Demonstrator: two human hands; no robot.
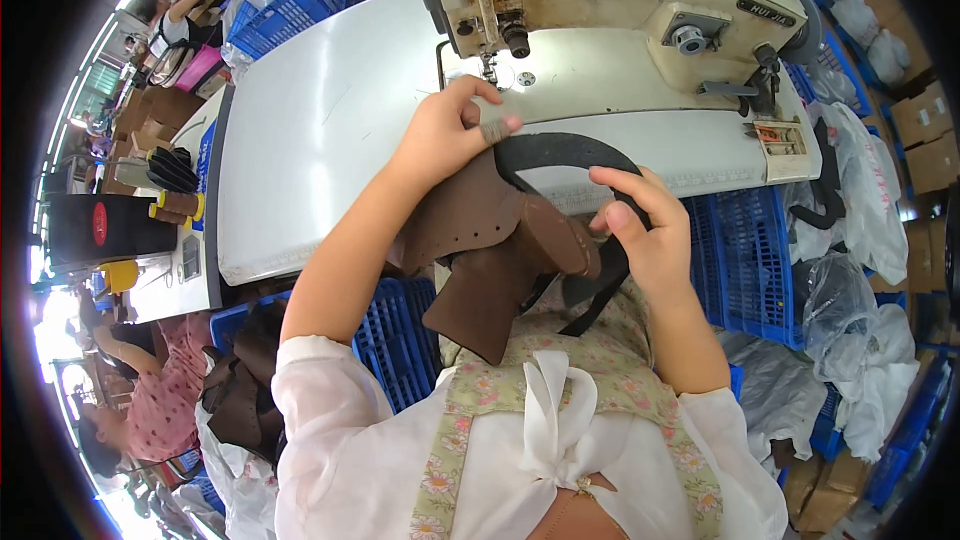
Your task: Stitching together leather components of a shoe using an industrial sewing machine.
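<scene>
Brown leather pieces point(468, 208), one with a row of small holes, hang over the near edge of the table, joined to or overlapping a curved black strip point(575, 148). My left hand point(450, 135), with a wrap round one finger, is closed on the strip's left end and the leather's top edge, just in front of the presser foot point(489, 70). My right hand point(650, 230) has thumb and fingers curled round the right side of the strip. The sewing machine point(620, 15) stands beyond both hands. The leather's lower flaps hang above my lap.
The white table point(290, 160) spreads left. Blue crates point(745, 260) stand below right, with plastic bags point(850, 310) beside them. Thread spools point(180, 206) sit at the left. More brown pieces point(240, 395) lie lower left. Other people point(160, 390) work at the far left.
</scene>
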